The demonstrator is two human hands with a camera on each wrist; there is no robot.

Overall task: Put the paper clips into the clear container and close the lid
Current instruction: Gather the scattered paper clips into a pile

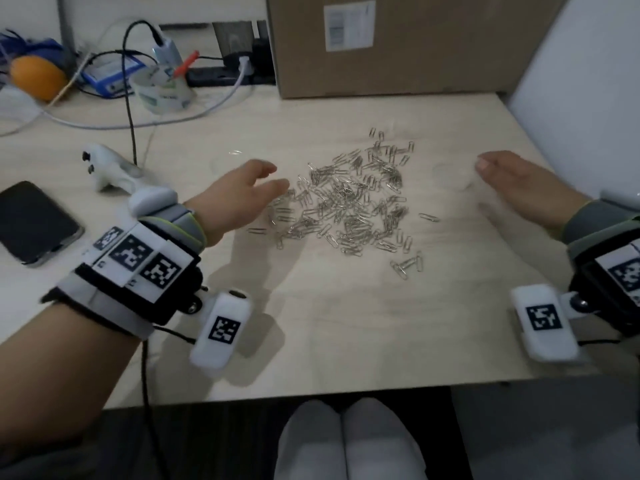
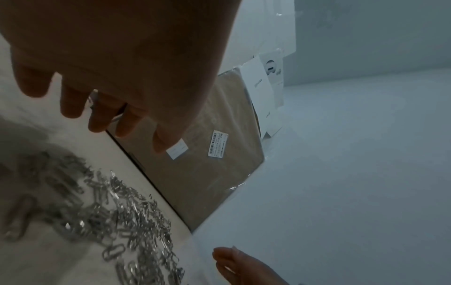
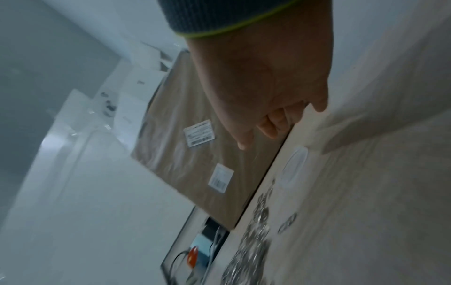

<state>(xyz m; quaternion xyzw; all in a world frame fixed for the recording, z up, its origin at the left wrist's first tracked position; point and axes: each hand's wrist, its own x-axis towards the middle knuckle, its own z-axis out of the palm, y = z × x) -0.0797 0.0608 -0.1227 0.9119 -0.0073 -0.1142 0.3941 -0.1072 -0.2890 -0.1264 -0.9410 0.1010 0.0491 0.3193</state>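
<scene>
Shiny metal paper clips (image 1: pixel 349 206) (matt pale wood table (image 1: pixel 346 323))

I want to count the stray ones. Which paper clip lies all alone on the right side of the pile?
The single clip lying flat, right of the pile, toward the right hand. Bare table surrounds it, while the others overlap or bunch together.

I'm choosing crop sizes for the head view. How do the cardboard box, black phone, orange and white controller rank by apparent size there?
1. cardboard box, cut off by the frame
2. black phone
3. white controller
4. orange, farther away, so unsure
</scene>
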